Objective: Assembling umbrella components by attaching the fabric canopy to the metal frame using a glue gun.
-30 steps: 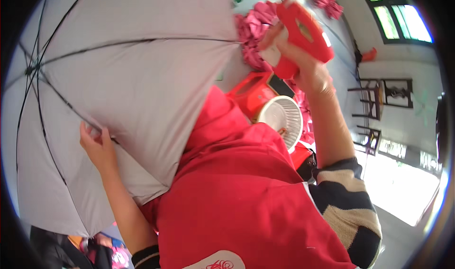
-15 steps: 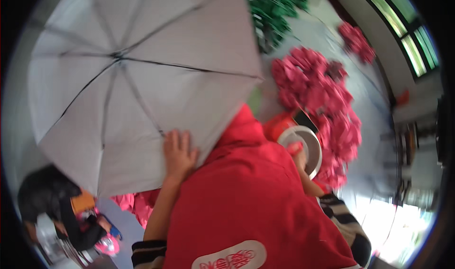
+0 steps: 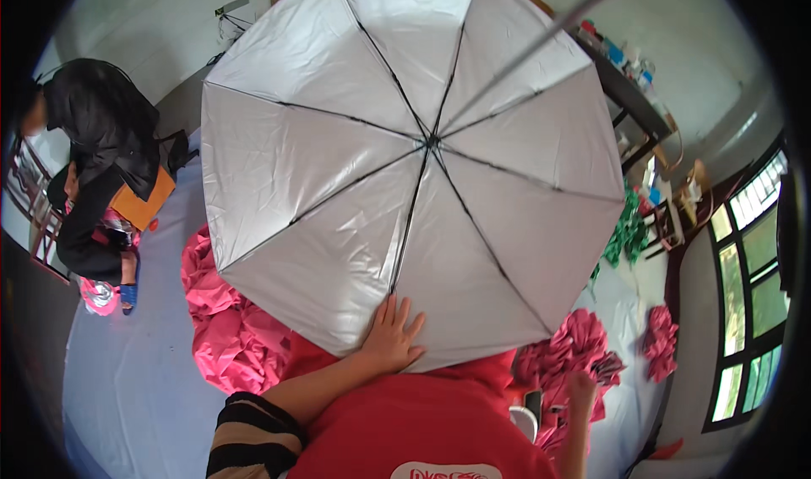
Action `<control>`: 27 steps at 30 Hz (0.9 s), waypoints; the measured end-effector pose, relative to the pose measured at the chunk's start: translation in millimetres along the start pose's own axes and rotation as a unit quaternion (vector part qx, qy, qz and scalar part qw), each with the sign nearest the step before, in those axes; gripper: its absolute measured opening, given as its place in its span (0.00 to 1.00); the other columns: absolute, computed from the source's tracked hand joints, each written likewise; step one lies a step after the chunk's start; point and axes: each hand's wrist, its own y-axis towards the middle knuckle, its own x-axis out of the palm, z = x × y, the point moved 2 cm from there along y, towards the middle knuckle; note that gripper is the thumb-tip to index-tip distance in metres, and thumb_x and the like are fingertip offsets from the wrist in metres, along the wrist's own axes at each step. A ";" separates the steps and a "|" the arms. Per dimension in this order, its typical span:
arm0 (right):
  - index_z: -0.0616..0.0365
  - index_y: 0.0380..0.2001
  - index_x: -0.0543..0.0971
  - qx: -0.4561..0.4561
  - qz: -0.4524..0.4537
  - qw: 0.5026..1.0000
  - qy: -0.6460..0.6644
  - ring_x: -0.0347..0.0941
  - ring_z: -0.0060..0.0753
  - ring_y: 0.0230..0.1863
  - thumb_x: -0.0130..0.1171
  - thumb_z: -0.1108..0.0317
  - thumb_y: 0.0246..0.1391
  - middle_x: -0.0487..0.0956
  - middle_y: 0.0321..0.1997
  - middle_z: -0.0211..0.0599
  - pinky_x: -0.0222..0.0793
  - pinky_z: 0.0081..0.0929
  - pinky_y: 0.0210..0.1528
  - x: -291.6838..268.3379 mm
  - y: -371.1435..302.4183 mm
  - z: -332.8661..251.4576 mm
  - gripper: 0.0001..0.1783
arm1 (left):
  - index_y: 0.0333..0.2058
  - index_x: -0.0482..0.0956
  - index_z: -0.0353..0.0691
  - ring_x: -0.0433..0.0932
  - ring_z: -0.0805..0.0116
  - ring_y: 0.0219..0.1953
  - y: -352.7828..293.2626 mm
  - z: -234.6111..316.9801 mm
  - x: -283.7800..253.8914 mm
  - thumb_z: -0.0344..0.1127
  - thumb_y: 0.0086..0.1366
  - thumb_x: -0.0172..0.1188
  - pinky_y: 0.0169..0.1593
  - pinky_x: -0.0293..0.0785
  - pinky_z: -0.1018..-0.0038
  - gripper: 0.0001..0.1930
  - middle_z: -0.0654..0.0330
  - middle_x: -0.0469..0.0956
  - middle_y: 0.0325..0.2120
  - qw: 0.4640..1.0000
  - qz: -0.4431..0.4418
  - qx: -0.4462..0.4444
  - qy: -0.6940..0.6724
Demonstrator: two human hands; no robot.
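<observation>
An opened umbrella (image 3: 338, 175) with a silvery-grey inner side and dark ribs fills the middle, its underside facing me. The shaft (image 3: 541, 44) slants up to the right from the hub and ends in a dark tip. My left hand (image 3: 393, 335) lies flat with spread fingers on the near edge of the canopy, beside a rib. At the lower right, my right hand (image 3: 581, 390) is raised over pink fabric bundles (image 3: 562, 352), apart from the umbrella. Its fingers are blurred and mostly hidden. Beside my red apron (image 3: 414, 420), part of a white round container (image 3: 524, 422) shows.
More crumpled pink fabric (image 3: 228, 318) lies on the floor to the left, and another pink bundle (image 3: 661, 344) at the right. Green bundles (image 3: 627, 234) lie behind the umbrella. A person in black (image 3: 106, 133) sits at the far left. A dark table (image 3: 629, 99) holds small items.
My view has swung, so the umbrella sits centrally and its shaft shows. My right hand has come out of the white container, where something red was at its fingers. My left hand stays on the canopy.
</observation>
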 end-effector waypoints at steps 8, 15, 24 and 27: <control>0.48 0.61 0.62 -0.182 -0.309 0.876 0.323 0.70 0.25 0.27 0.38 0.49 0.66 0.76 0.39 0.42 0.65 0.22 0.27 83.7 126.3 -391.9 0.26 | 0.57 0.68 0.44 0.50 0.30 0.63 1.8 -3.4 12.1 0.56 0.54 0.60 0.63 0.48 0.44 0.35 0.37 0.54 0.61 1.000 0.005 0.018 -0.008; 0.53 0.36 0.73 -0.052 -0.413 0.811 0.410 0.75 0.35 0.37 0.40 0.45 0.63 0.77 0.39 0.48 0.73 0.30 0.35 140.6 117.9 -482.1 0.23 | 0.54 0.70 0.42 0.56 0.37 0.63 9.9 1.9 1.0 0.53 0.57 0.59 0.63 0.53 0.50 0.30 0.39 0.59 0.59 0.999 -0.035 0.028 0.022; 0.63 0.42 0.73 -0.567 -0.191 0.794 0.113 0.74 0.29 0.39 0.46 0.60 0.59 0.75 0.42 0.42 0.69 0.23 0.43 4.4 24.5 -438.1 0.17 | 0.61 0.62 0.41 0.67 0.62 0.59 43.4 127.9 -186.1 0.49 0.72 0.41 0.60 0.64 0.67 0.24 0.48 0.68 0.56 0.651 -0.172 0.152 -0.723; 0.60 0.55 0.65 -0.566 -0.072 0.820 0.047 0.75 0.31 0.42 0.50 0.67 0.58 0.73 0.46 0.45 0.70 0.26 0.46 6.3 -15.7 -421.1 0.22 | 0.56 0.66 0.39 0.76 0.66 0.41 23.0 145.0 -212.5 0.48 0.73 0.37 0.44 0.73 0.73 0.23 0.54 0.77 0.41 0.391 -0.210 0.086 -0.892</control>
